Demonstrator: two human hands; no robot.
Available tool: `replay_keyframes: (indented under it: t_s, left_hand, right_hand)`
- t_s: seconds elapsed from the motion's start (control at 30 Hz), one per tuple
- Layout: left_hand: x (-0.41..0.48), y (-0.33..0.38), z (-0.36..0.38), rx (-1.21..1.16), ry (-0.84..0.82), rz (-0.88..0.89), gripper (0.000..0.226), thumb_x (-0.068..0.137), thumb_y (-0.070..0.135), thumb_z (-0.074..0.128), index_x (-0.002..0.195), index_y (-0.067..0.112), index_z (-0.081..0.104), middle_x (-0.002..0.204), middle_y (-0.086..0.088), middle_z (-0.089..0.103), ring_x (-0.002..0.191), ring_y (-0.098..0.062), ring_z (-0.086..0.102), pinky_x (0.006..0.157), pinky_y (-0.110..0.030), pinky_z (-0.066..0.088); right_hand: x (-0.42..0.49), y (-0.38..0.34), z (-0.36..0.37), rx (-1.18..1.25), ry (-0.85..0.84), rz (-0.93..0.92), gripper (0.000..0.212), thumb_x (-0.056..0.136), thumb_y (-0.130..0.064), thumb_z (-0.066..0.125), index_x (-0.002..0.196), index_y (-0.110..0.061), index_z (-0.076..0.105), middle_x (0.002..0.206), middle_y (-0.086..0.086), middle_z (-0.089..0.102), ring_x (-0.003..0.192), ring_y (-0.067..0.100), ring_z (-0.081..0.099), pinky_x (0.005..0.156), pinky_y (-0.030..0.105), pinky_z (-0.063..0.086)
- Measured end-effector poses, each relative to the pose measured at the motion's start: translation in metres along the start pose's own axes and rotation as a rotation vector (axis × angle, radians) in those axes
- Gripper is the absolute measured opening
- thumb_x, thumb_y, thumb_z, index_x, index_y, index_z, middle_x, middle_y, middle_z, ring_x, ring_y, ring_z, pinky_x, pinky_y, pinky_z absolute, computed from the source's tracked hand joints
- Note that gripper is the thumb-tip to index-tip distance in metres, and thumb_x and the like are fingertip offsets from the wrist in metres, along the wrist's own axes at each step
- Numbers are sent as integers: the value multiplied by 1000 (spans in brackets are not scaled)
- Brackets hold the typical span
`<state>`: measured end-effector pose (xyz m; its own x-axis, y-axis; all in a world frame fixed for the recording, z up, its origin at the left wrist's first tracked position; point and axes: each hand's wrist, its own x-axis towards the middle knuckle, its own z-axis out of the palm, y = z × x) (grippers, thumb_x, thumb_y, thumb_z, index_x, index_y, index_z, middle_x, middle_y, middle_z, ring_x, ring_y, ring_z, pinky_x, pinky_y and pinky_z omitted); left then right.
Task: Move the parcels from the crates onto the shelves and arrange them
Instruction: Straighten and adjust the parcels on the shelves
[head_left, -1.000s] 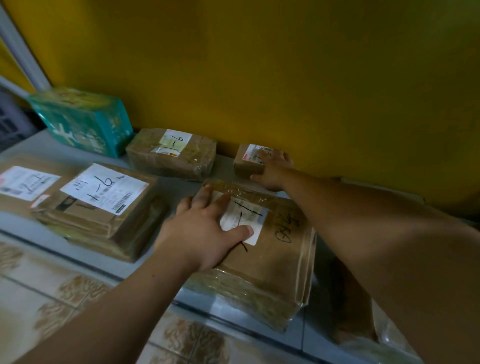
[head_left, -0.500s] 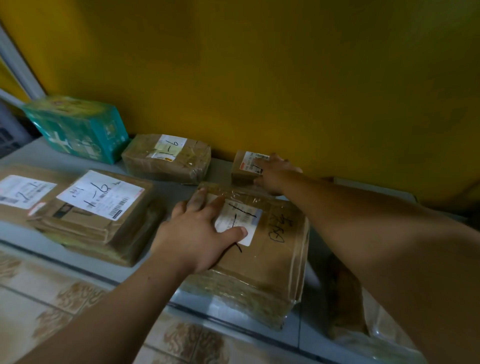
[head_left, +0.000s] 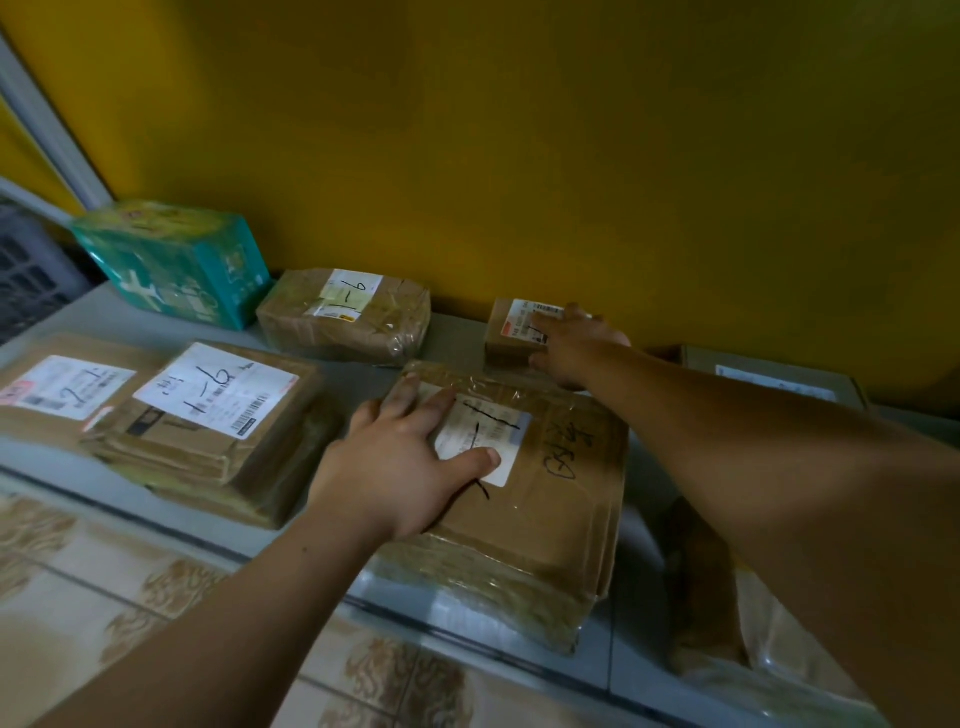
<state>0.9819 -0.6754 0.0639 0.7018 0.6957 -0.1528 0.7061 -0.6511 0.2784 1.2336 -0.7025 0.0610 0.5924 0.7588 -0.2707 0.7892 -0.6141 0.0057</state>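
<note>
A large flat brown parcel (head_left: 545, 499) wrapped in clear tape lies on the grey shelf (head_left: 452, 343), overhanging its front edge. My left hand (head_left: 400, 462) rests flat on its white label, fingers spread. Behind it, against the yellow wall, sits a small brown parcel (head_left: 506, 325) with a white label. My right hand (head_left: 576, 345) lies on that small parcel, fingers over its top and thumb at its front side.
To the left on the shelf lie a stacked brown parcel (head_left: 218, 415) marked 1-6, another flat parcel (head_left: 57, 395), a taped brown box (head_left: 348, 317) and a teal box (head_left: 176, 260). A grey parcel (head_left: 769, 379) sits at the right. Tiled floor lies below.
The view has shifted slightly. My right hand has slid a little further over the small parcel. My left hand stays on the large parcel.
</note>
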Motion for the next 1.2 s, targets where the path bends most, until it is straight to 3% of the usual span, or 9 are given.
replay_keyframes:
  t_s: [0.4,0.6,0.7,0.77,0.9,1.03,1.13,1.2]
  left_hand:
    - [-3,-1,2,7,8,-37,97,57,95,16,145,55,6,160,22,-3,146,-23,11,106,-50,30]
    - [4,-2,-1,-10,-73,-12,96,62,93,21,148,51,8,161,15,-5,147,-26,6,108,-55,25]
    - [10,-4,-9,-56,-144,6,85,76,83,37,150,47,12,162,12,-5,147,-29,3,113,-55,20]
    - [10,-6,-14,-73,-149,42,82,82,76,43,151,43,16,163,8,-3,147,-31,4,115,-50,19]
    - [5,-18,-13,-25,-136,104,81,83,77,38,151,44,10,162,14,-5,147,-26,7,115,-50,22]
    - [3,-24,-8,-122,-114,116,81,83,77,40,151,46,10,161,16,-7,147,-29,13,114,-42,20]
    - [5,-24,-6,-134,-88,119,81,82,77,40,151,46,13,161,18,-6,146,-26,19,112,-39,24]
    - [6,-25,-4,-144,-85,119,79,83,76,40,151,45,14,161,18,-6,146,-23,22,111,-39,26]
  right_hand:
    - [-6,4,-2,30,-43,-54,68,96,-59,46,154,-37,19,157,11,17,137,45,26,104,52,38]
    - [-19,-12,-15,199,-29,-8,79,95,-65,42,156,-22,18,159,17,17,141,46,24,112,54,30]
    - [-40,-27,-13,245,77,-42,64,98,-58,41,149,-20,37,152,17,33,135,41,37,105,43,37]
    - [-55,-38,-9,336,79,-73,48,102,-49,36,145,-28,42,150,16,36,131,41,39,97,41,39]
    - [-86,-49,4,298,127,-65,52,92,-67,29,129,-38,51,131,10,55,114,33,53,82,40,41]
    - [-100,-53,12,188,211,-27,46,95,-62,25,122,-37,53,125,6,61,109,29,56,73,39,36]
    - [-102,-57,9,163,137,53,51,97,-61,24,132,-34,50,137,8,55,120,30,50,89,46,38]
    - [-107,-56,14,156,89,102,62,94,-65,23,144,-32,39,150,9,43,134,32,39,106,62,23]
